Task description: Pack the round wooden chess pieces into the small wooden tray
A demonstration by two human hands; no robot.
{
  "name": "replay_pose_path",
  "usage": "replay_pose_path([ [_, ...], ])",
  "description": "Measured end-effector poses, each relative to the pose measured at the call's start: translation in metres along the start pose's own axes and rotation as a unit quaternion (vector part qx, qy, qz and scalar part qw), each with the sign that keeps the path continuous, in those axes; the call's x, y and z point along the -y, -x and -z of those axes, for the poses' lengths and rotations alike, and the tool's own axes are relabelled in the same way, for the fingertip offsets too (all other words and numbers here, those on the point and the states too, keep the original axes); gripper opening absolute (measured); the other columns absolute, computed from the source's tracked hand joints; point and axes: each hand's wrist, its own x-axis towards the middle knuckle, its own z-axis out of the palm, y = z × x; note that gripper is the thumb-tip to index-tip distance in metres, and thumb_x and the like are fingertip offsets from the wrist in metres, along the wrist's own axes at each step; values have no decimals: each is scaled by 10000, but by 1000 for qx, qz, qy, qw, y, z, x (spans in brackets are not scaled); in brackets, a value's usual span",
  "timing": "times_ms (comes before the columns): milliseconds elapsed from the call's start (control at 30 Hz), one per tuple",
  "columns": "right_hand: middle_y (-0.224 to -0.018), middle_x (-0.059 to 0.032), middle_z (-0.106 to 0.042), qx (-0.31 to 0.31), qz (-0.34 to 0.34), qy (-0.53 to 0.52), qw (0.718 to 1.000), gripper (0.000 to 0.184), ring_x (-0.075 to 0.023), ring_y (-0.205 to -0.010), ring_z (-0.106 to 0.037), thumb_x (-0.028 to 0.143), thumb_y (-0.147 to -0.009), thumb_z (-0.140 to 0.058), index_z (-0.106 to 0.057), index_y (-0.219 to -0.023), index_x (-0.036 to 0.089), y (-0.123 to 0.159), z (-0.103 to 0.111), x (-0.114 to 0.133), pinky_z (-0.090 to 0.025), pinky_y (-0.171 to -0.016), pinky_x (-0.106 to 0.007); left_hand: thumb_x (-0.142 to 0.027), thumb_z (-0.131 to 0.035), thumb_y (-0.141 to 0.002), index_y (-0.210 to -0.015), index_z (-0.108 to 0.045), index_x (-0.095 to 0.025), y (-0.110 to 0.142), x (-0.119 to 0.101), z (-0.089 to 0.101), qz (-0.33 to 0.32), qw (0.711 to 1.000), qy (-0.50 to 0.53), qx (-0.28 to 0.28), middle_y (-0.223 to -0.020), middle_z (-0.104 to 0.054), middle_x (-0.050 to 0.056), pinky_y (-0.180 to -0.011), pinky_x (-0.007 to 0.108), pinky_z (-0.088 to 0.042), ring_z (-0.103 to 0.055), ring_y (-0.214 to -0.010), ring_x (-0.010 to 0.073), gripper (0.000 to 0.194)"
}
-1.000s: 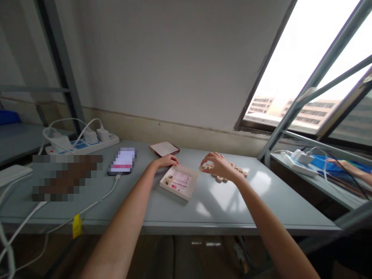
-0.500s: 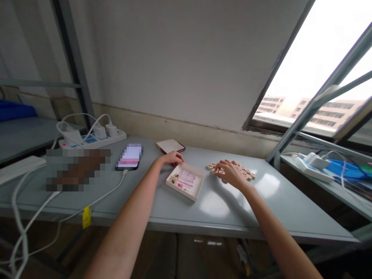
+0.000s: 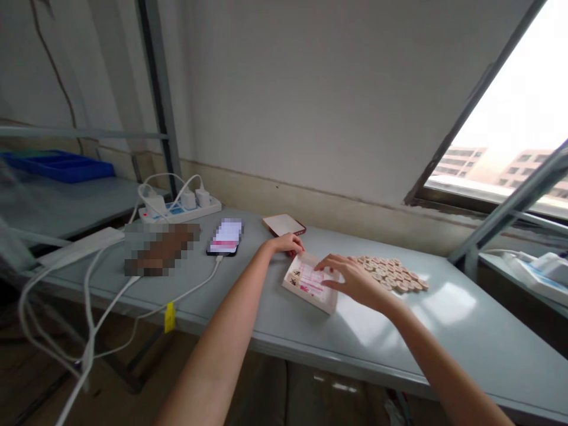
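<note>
Two bare hands are at work in the head view, around a white open box (image 3: 307, 296) on the grey table (image 3: 270, 310). Good handling here probably asks for light, steady pressure at the rim so the box does not slide, and for entry from above, clear of the walls. Flat discs would sit best laid level, side by side; two round pieces (image 3: 293, 281) with dark characters lie at its left end, beside a pink-printed sheet (image 3: 309, 283).

The left hand (image 3: 287, 243) reaches forward, palm down, fingers bent at the far rim; whether they pinch the wall or merely rest there, I cannot tell. The right hand (image 3: 341, 273) comes in from the right, low over the box's right part, thumb and forefinger spread apart, nothing visible between them. Its forearm angles past a cluster of round wooden pieces (image 3: 397, 276). Behind the left hand lies a shallow lid (image 3: 284, 225).
</note>
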Motion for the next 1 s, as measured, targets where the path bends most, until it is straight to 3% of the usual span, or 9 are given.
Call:
replay_pose_path([
  [133, -1033, -39, -584, 66, 31, -5, 997, 233, -197, -916, -535, 266, -766, -579, -554, -996, 239, -25, -18, 24, -389, -775, -318, -84, -516, -591, -638, -571, -115, 2, -1, -1, -1, 1000, 10, 13, -501, -509, -52, -508, 180, -369, -465, -462, 54, 78],
  [300, -926, -35, -615, 56, 7, -26, 998, 159, -178, -832, -556, 295, -816, -508, -553, -950, 223, -30, -26, 17, -399, -756, -318, -66, -519, -602, -623, -560, -124, 3, -3, -2, 7, 1000, 19, 22, -501, -510, -60, -483, 174, -356, -456, -437, 43, 74],
  [533, -1102, -26, -555, 24, 49, 7, 998, 192, -193, -933, -533, 285, -817, -506, -542, -1005, 276, -32, -36, 12, -373, -794, -351, -64, -523, -599, -625, -554, -119, 2, -3, -2, 4, 999, 27, 27, -535, -530, -54, -481, 175, -352, -456, -441, 37, 68],
  [667, -978, -36, -587, -1, 32, -2, 999, 174, -196, -889, -535, 347, -779, -550, -574, -916, 242, -33, -30, 9, -376, -787, -350, -83, -536, -589, -624, -557, -121, 2, -1, -1, -7, 999, 25, 33, -509, -507, -56, -482, 178, -347, -459, -455, 47, 56],
  [867, -831, -49, -591, -41, -49, -37, 997, 230, -178, -715, -549, 418, -771, -507, -584, -890, 238, 4, 1, -31, -423, -654, -313, -92, -532, -599, -638, -557, -122, 0, 0, -1, 3, 999, 25, 32, -543, -524, -51, -497, 185, -364, -473, -461, 48, 56],
  [1000, -805, -65, -605, -42, -81, -24, 996, 219, -194, -680, -560, 417, -728, -527, -589, -837, 238, 35, 4, -68, -438, -621, -326, -98, -543, -596, -642, -557, -124, 0, 1, -1, 5, 999, 26, 32, -544, -522, -50, -507, 182, -379, -480, -475, 49, 56],
])
